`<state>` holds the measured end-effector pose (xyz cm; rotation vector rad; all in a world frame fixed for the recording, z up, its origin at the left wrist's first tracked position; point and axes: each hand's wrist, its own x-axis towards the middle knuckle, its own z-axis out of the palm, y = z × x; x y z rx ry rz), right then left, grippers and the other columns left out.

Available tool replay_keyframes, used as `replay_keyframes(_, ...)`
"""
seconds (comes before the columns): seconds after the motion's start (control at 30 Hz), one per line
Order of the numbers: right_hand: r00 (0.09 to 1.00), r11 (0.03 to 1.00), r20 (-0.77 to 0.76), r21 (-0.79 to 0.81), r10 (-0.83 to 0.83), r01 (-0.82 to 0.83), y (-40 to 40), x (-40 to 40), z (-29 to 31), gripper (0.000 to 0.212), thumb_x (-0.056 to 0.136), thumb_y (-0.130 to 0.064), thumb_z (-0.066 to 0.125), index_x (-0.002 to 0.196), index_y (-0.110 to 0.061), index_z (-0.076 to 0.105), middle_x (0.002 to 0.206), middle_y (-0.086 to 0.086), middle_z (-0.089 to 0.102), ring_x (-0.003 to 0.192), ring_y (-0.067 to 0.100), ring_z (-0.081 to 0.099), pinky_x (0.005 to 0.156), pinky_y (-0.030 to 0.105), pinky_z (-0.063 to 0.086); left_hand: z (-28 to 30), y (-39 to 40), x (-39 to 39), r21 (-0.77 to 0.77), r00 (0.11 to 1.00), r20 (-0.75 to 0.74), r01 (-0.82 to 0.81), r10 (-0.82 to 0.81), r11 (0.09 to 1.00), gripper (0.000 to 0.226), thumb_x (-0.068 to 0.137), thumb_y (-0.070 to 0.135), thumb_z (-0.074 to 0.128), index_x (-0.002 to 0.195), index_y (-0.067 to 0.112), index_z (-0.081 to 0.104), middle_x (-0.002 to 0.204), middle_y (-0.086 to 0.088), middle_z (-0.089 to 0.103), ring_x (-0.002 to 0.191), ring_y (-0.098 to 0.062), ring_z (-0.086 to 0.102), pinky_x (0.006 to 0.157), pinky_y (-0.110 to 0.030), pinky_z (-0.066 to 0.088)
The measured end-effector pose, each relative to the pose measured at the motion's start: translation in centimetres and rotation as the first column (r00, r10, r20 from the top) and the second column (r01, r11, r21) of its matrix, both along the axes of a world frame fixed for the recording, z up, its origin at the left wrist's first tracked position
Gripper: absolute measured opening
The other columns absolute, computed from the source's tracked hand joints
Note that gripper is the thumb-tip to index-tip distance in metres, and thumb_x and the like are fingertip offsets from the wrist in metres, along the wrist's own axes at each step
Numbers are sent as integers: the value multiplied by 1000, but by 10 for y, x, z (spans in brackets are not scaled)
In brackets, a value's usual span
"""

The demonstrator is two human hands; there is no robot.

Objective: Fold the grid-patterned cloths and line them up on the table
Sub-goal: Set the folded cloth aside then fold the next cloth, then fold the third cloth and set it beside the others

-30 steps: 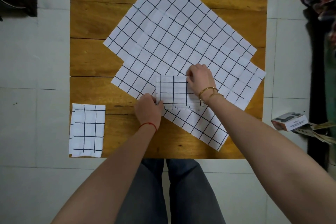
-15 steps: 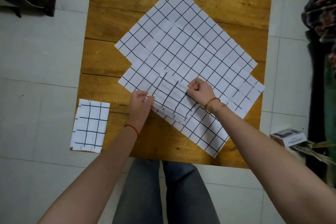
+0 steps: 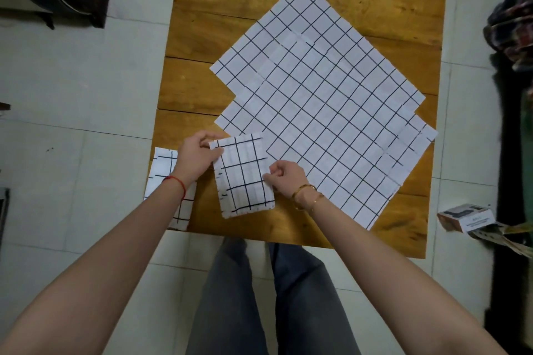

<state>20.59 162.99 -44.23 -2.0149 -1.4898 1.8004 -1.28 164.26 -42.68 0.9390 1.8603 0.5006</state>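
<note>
A folded white cloth with black grid lines (image 3: 243, 176) lies near the front left of the wooden table (image 3: 375, 8). My left hand (image 3: 197, 155) pinches its upper left corner. My right hand (image 3: 284, 176) pinches its right edge. Another folded grid cloth (image 3: 161, 170) sits at the table's front left corner, partly hidden under my left forearm. Several unfolded grid cloths (image 3: 323, 101) lie overlapped and turned diagonally across the middle and right of the table.
A small cardboard box (image 3: 467, 217) lies on the tiled floor right of the table, beside some papers. Dark furniture stands at the upper left and patterned fabric at the right edge. My legs are below the table's front edge.
Both hands have carried the folded cloth off the unfolded pile, leftward and toward the front, and turned it upright beside the first folded cloth. The camera view has shifted too.
</note>
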Motion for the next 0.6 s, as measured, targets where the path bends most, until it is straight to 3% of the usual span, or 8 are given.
replay_keyframes(0.1, 997, 999, 62, -32, 43, -41, -21, -23, -1, 14, 82, -20, 65, 75, -15, 54, 70, 3, 57, 70, 16, 54, 74, 34, 54, -2, -2, -13, 8, 993, -29, 112, -112, 994, 28, 83, 4, 70, 107, 17, 67, 93, -2, 60, 64, -12, 55, 62, -15, 48)
replay_keyframes(0.2, 993, 998, 113, -45, 40, -35, -38, -39, 1, 16, 84, -17, 62, 74, -14, 50, 62, -3, 47, 58, 11, 43, 49, 19, 38, -2, -4, -20, 30, 979, -37, 203, -202, 979, 27, 83, 0, 69, 105, 16, 68, 84, 10, 53, 63, -3, 47, 57, -6, 43)
replay_keyframes(0.3, 988, 994, 148, -88, -44, 57, -54, -52, -4, 21, 84, -17, 62, 69, -17, 48, 64, -4, 48, 62, 11, 46, 51, 19, 36, -7, -5, -26, 36, 953, -49, 302, -300, 953, 26, 84, 2, 68, 103, 20, 68, 72, 10, 49, 62, -5, 45, 60, -13, 41)
replay_keyframes(0.37, 984, 991, 163, -102, -72, 90, -62, -61, -7, 20, 83, -17, 63, 69, -17, 49, 65, -4, 50, 61, 9, 45, 51, 19, 36, -13, -6, -30, 39, 932, -70, 359, -356, 932, 26, 84, 3, 67, 102, 21, 68, 68, 4, 46, 59, -8, 43, 55, -10, 39)
replay_keyframes(0.53, 976, 986, 182, -97, -119, 139, -73, -74, -10, 24, 84, -16, 62, 66, -18, 47, 63, -6, 48, 59, 8, 44, 49, 18, 34, -22, -10, -42, 51, 879, -179, 456, -441, 888, 24, 83, 4, 66, 98, 22, 71, 73, 2, 54, 62, -6, 45, 61, -20, 43)
replay_keyframes(0.6, 973, 987, 207, -99, -106, 128, -75, -78, -12, 21, 85, -16, 61, 69, -17, 48, 64, -5, 49, 63, 11, 47, 52, 20, 36, -25, -11, -46, 58, 869, -191, 475, -457, 878, 23, 82, 3, 67, 97, 20, 72, 75, 7, 55, 64, -5, 46, 61, -18, 41)
